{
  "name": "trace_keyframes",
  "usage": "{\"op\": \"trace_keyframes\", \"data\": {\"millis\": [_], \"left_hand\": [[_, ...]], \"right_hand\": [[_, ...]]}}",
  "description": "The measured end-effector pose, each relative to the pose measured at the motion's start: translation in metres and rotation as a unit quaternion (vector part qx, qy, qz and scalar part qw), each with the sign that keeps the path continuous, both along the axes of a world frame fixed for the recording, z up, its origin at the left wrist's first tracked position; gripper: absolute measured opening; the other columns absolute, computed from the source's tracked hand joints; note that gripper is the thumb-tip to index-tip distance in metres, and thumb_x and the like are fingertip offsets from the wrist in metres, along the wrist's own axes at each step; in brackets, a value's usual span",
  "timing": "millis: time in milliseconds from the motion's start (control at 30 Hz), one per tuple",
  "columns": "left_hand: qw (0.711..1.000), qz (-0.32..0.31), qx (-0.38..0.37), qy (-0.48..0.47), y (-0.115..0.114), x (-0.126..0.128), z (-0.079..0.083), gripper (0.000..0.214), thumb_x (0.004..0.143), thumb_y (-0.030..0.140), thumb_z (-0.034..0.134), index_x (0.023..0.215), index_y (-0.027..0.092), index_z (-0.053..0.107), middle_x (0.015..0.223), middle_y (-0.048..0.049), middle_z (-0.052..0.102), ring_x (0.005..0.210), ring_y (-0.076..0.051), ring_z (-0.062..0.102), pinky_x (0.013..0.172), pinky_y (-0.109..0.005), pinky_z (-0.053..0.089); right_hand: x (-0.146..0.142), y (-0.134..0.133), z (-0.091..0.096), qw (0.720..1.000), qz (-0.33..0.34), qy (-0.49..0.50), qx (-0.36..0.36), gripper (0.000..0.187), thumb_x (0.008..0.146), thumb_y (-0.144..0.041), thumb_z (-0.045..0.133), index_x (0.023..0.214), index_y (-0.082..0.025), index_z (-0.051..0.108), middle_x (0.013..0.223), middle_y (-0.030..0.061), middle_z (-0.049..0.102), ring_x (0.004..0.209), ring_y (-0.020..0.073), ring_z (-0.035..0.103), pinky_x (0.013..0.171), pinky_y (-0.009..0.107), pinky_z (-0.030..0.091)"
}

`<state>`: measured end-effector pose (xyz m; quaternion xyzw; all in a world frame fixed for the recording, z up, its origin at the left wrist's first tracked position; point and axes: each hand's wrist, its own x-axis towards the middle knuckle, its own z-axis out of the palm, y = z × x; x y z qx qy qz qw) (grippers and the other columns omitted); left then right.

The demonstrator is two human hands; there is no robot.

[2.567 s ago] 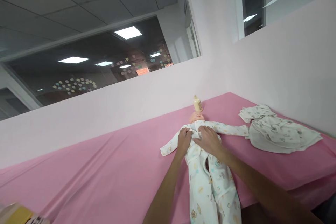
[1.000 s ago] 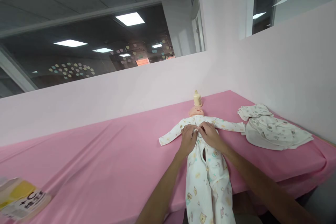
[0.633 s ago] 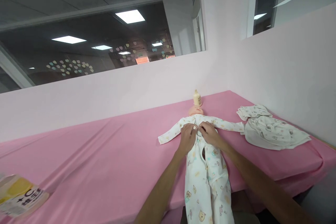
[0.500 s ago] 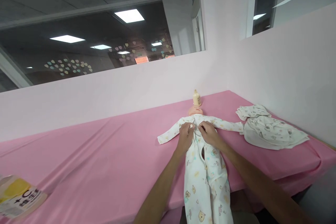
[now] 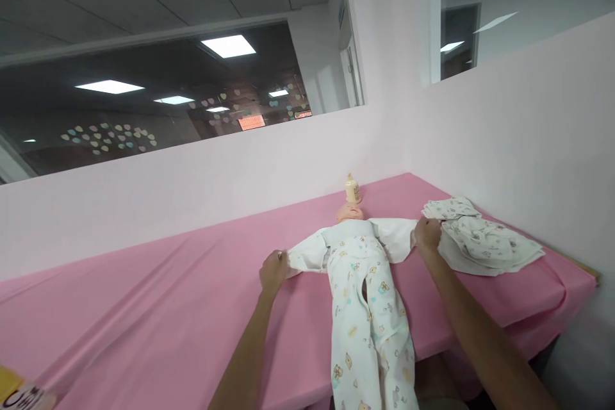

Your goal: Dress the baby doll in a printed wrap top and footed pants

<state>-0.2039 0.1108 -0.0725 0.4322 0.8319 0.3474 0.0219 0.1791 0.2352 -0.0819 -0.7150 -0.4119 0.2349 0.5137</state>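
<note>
A baby doll (image 5: 350, 211) lies face up, its head away from me, in printed white pants (image 5: 365, 307) with a slit at the crotch. The white baby top (image 5: 310, 253) is spread wide to both sides, its plain inner side showing. My left hand (image 5: 273, 270) is closed on the top's left edge, beside the doll. On the other side my right hand (image 5: 427, 234) grips the opposite edge near the cloth pile. The doll's arms are hidden by the spread cloth.
A small cream bottle (image 5: 352, 189) stands behind the doll's head. Folded printed baby clothes (image 5: 494, 243) lie at the right by the wall. A yellow-labelled container (image 5: 19, 391) is cut off at lower left. Pink cloth (image 5: 192, 307) covers the table.
My hands have moved from the doll's chest outward to both sides, drawing the top's fronts apart. The sleeves no longer show stretched out. The view has shifted slightly.
</note>
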Motion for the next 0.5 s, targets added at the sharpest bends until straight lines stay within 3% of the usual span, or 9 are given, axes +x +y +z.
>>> {"op": "trace_keyframes", "data": {"millis": [100, 167, 233, 333, 400, 467, 500], "left_hand": [[0.999, -0.037, 0.0, 0.017, 0.007, 0.004, -0.008, 0.024, 0.089, 0.035, 0.044, 0.097, 0.019, 0.06, 0.11, -0.0121, 0.066, 0.108, -0.029, 0.059, 0.094, -0.042, 0.041], [0.996, -0.075, 0.01, 0.037, 0.016, 0.018, -0.011, 0.031, 0.09, 0.038, 0.044, 0.112, 0.021, 0.058, 0.124, -0.0107, 0.061, 0.119, -0.025, 0.054, 0.102, -0.039, 0.037], [0.991, -0.112, 0.006, 0.068, 0.025, 0.037, -0.011, 0.037, 0.091, 0.043, 0.044, 0.119, 0.022, 0.056, 0.131, -0.0105, 0.057, 0.124, -0.026, 0.049, 0.105, -0.041, 0.033], [0.983, -0.117, 0.007, 0.144, 0.04, 0.064, -0.011, 0.042, 0.089, 0.049, 0.047, 0.117, 0.02, 0.058, 0.126, -0.0121, 0.058, 0.121, -0.029, 0.047, 0.102, -0.043, 0.033], [0.974, -0.09, 0.013, 0.207, 0.047, 0.077, -0.014, 0.042, 0.091, 0.048, 0.045, 0.112, 0.016, 0.06, 0.119, -0.0151, 0.059, 0.115, -0.031, 0.048, 0.098, -0.043, 0.035], [0.966, -0.061, 0.005, 0.253, 0.052, 0.081, -0.019, 0.037, 0.093, 0.041, 0.04, 0.106, 0.012, 0.061, 0.11, -0.0174, 0.059, 0.108, -0.032, 0.05, 0.092, -0.042, 0.037], [0.962, -0.053, -0.003, 0.268, 0.053, 0.081, -0.021, 0.033, 0.094, 0.035, 0.039, 0.102, 0.012, 0.061, 0.106, -0.0177, 0.06, 0.104, -0.031, 0.051, 0.089, -0.041, 0.037]], "right_hand": [[-0.003, -0.003, -0.004, 0.999, 0.001, -0.021, 0.023, 0.035, 0.084, -0.022, 0.037, 0.103, -0.008, 0.063, 0.103, 0.024, 0.063, 0.098, 0.0327, 0.058, 0.079, 0.04, 0.041], [-0.019, -0.009, -0.004, 0.992, 0.027, -0.074, 0.095, 0.036, 0.085, -0.024, 0.04, 0.111, -0.009, 0.06, 0.116, 0.0228, 0.06, 0.11, 0.0325, 0.053, 0.09, 0.042, 0.039], [-0.043, -0.017, -0.001, 0.968, 0.093, -0.153, 0.178, 0.036, 0.087, -0.026, 0.041, 0.115, -0.009, 0.058, 0.119, 0.0204, 0.06, 0.114, 0.0301, 0.052, 0.096, 0.043, 0.037], [-0.089, -0.031, 0.013, 0.889, 0.276, -0.296, 0.215, 0.031, 0.09, -0.026, 0.043, 0.114, -0.013, 0.059, 0.115, 0.0151, 0.064, 0.109, 0.025, 0.056, 0.096, 0.038, 0.04], [-0.121, -0.04, 0.026, 0.806, 0.393, -0.399, 0.193, 0.027, 0.09, -0.026, 0.048, 0.112, -0.016, 0.061, 0.116, 0.0124, 0.065, 0.111, 0.023, 0.056, 0.097, 0.035, 0.039], [-0.152, -0.047, 0.036, 0.722, 0.455, -0.493, 0.169, 0.027, 0.089, -0.024, 0.049, 0.112, -0.017, 0.061, 0.119, 0.0116, 0.064, 0.114, 0.0226, 0.055, 0.098, 0.035, 0.039], [-0.166, -0.049, 0.039, 0.703, 0.467, -0.513, 0.156, 0.026, 0.087, -0.021, 0.051, 0.111, -0.017, 0.062, 0.118, 0.0118, 0.064, 0.113, 0.0229, 0.056, 0.097, 0.035, 0.039]]}}
